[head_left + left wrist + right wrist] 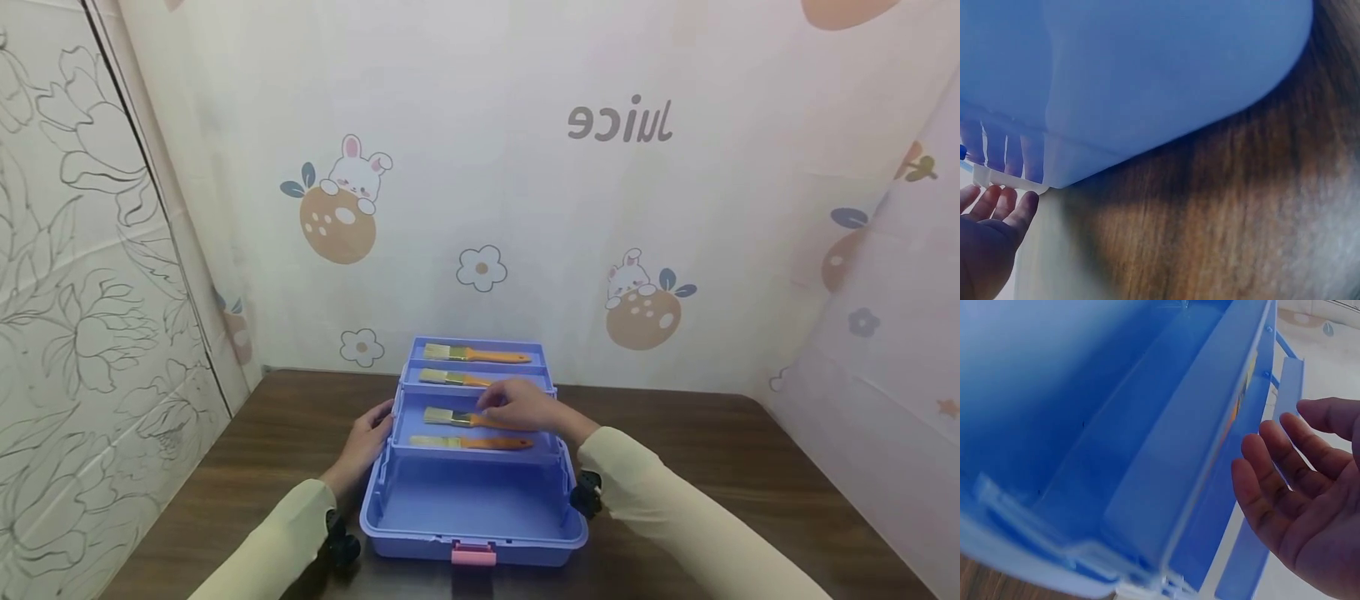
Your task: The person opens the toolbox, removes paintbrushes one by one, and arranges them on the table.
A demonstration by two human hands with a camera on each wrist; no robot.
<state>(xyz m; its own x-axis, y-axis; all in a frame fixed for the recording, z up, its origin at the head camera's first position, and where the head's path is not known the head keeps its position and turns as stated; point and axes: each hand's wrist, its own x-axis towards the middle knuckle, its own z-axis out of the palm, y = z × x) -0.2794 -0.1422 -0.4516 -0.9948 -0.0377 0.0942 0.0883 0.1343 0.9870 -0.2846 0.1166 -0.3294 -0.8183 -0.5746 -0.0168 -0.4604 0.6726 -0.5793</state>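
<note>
A blue-purple plastic toolbox [474, 546] stands on the table with its tiers of trays unfolded. Several flat paintbrushes with orange handles lie in the trays: a top brush [480, 354], a second brush [450, 377], a third brush [457, 417] and a front brush [472, 442]. My right hand [517, 404] hovers over the trays, partly covering the second and third brushes. In the right wrist view its fingers [1272, 450] are loosely bent, with nothing between them. My left hand [371, 442] rests against the box's left side, its fingers [1019, 212] extended against the wall.
The box's deep bottom compartment [472, 496] faces me, with a pink latch [473, 554] at its front. Brown wooden table [675, 467] spreads to both sides. A printed curtain [480, 167] hangs close behind the table.
</note>
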